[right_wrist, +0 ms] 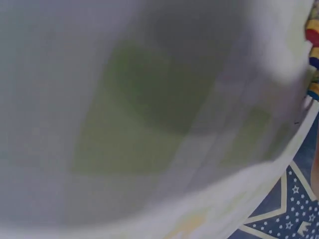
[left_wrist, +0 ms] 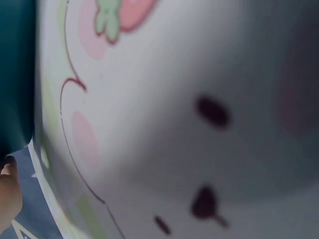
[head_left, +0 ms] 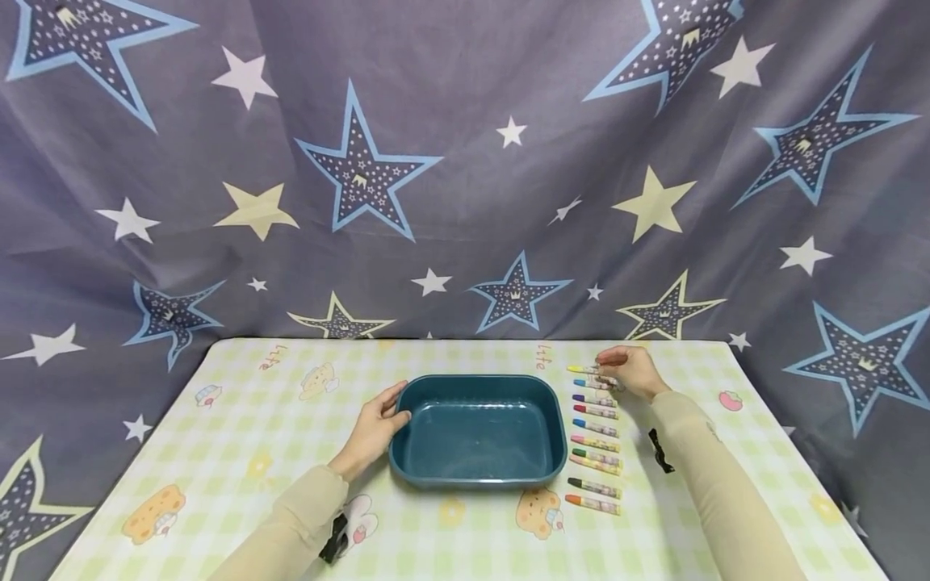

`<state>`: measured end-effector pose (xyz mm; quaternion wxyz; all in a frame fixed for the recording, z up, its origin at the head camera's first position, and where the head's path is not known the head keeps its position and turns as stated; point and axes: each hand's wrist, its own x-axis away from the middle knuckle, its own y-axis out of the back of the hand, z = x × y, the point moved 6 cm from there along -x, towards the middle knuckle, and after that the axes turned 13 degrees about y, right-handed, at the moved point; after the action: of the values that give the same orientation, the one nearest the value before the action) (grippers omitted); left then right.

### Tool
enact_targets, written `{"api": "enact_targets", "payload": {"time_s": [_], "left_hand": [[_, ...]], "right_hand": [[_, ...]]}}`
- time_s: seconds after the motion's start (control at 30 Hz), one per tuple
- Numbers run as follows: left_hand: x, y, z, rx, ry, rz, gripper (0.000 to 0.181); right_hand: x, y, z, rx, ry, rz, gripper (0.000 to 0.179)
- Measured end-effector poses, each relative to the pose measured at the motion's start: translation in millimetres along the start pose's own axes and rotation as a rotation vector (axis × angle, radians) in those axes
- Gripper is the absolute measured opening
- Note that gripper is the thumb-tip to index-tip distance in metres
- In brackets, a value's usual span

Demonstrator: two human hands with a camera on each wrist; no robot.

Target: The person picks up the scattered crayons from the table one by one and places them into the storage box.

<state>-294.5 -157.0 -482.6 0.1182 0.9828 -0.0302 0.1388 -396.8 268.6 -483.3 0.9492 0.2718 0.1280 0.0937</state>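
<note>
A dark teal rectangular plastic tub [head_left: 475, 482] stands on the table. My left hand [head_left: 372, 428] grips its left rim, thumb over the edge and fingers along the outer wall. In the left wrist view, part of the tub [left_wrist: 16, 74] and a bit of the left hand [left_wrist: 9, 199] show at the left edge. To the right of the tub, several crayons lie in a column. My right hand [head_left: 634, 369] is at the far end, pinching the yellow crayon [head_left: 579, 369] by its right end. Just below the fingers lies a light blue crayon [head_left: 587, 383].
Nearer crayons include a red crayon [head_left: 594, 411], a green crayon [head_left: 596, 457], a black crayon [head_left: 593, 487] and an orange crayon [head_left: 592, 504]. The checked tablecloth [head_left: 240, 436] has cartoon prints. A star-patterned curtain [head_left: 465, 186] hangs behind the table's far edge.
</note>
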Motion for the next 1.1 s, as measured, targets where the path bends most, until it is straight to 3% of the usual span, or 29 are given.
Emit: {"api": "enact_targets", "payload": {"time_s": [0.07,0.23,0.5,0.93,1.1], "left_hand": [[-5.8,0.5,6.2,0.004,-0.008,-0.005,0.057],[-2.2,2.2,9.9,0.033,0.01,-0.012,0.056],[-5.6,1.6,10.5,0.003,0.004,-0.014,0.056],[-7.1,-2.0,3.4,0.038,-0.009,-0.016,0.055],[-6.5,2.1,6.0,0.049,0.005,-0.022,0.057]], "right_hand": [[-1.5,-2,-3,0.013,-0.004,0.005,0.026],[-0.7,-12,-12,0.041,-0.008,0.012,0.021],[-3.7,-11,-19,0.063,-0.031,-0.013,0.016],[-4.8,0,-9,0.08,-0.015,-0.037,0.017],[-5.5,-1,9,0.165,0.03,-0.086,0.018]]}}
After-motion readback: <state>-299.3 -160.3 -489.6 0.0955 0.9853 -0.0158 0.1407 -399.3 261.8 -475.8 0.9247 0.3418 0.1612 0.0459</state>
